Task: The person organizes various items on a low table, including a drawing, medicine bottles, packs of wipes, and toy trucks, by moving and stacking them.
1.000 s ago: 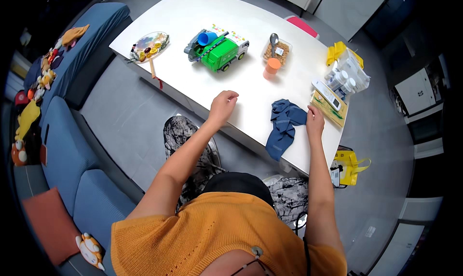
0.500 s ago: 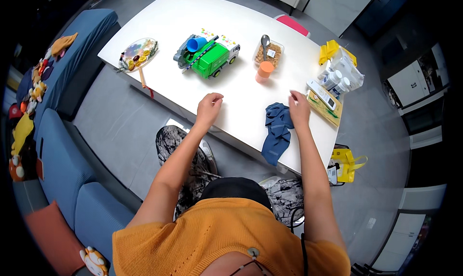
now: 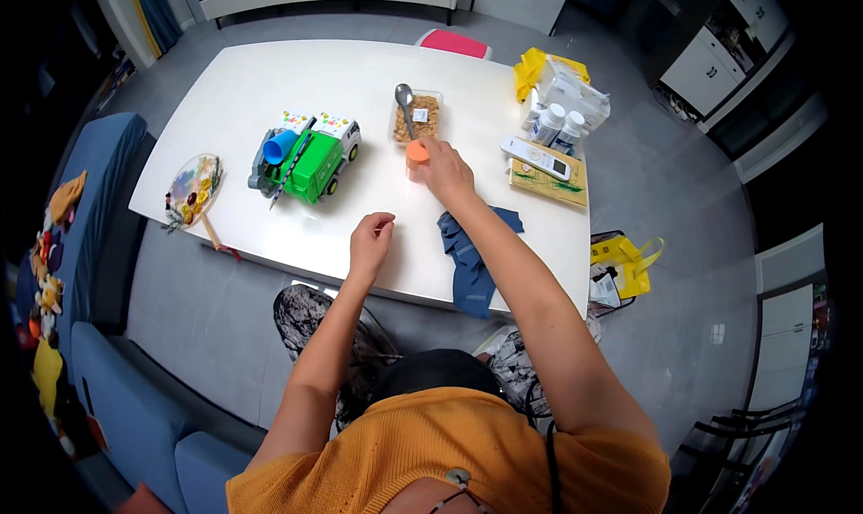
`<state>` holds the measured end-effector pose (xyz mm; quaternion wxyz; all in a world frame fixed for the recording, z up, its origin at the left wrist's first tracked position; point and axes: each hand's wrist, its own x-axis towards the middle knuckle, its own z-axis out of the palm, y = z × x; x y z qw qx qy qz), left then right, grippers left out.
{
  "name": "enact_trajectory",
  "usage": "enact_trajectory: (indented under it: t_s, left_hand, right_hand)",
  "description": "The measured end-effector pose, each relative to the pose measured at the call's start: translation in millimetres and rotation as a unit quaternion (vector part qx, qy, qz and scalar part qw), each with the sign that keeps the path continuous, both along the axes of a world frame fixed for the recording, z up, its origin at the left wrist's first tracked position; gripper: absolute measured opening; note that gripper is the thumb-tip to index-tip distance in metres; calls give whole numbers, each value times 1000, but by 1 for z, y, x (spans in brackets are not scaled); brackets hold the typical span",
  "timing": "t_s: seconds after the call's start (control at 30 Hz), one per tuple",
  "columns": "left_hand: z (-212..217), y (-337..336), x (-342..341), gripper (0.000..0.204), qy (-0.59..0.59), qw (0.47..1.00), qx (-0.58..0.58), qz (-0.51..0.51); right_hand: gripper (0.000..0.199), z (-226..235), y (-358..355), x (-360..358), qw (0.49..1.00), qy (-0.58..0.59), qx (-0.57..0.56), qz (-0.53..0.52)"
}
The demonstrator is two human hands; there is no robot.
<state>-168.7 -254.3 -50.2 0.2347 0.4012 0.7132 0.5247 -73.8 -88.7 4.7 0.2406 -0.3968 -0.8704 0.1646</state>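
My right hand (image 3: 447, 172) reaches over the table and closes on a small jar with an orange lid (image 3: 416, 152), which stands upright on the white top. Just behind the jar is a clear tub of brown crunchy food (image 3: 426, 119), with a dark grey spoon (image 3: 404, 101) lying across it. My left hand (image 3: 369, 242) hovers over the table's near side, its fingers curled in with nothing visible in them. A crumpled dark blue cloth (image 3: 471, 267) lies under my right forearm and hangs over the near edge.
To the left stand a green toy truck (image 3: 316, 168) holding a blue cup (image 3: 280, 146), and a decorated round fan (image 3: 193, 190). On the right, a white remote (image 3: 537, 157) rests on a yellowish book (image 3: 548, 183), near white bottles (image 3: 548, 123) and a yellow bag (image 3: 532, 72).
My right hand has moved from beside the blue cloth, forward and left, onto the orange-lidded jar. My left hand stays near the table edge. The whole view has shifted, with the head turned.
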Motion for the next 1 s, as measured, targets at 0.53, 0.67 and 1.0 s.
enact_trajectory:
  t_s: [0.53,0.67,1.0]
  left_hand:
    - [-15,51,12,31,38,999,2,8]
    - [-21,68,19,33,47,998,18,-22]
    - [2,138,49,56,93,994,-29,-43]
  right_hand:
    - [42,6,30,9,996,-14,70,47]
    - [45,10,49,32,996,-51,63,50]
    - [36,8,41,119,989,109,-89,37]
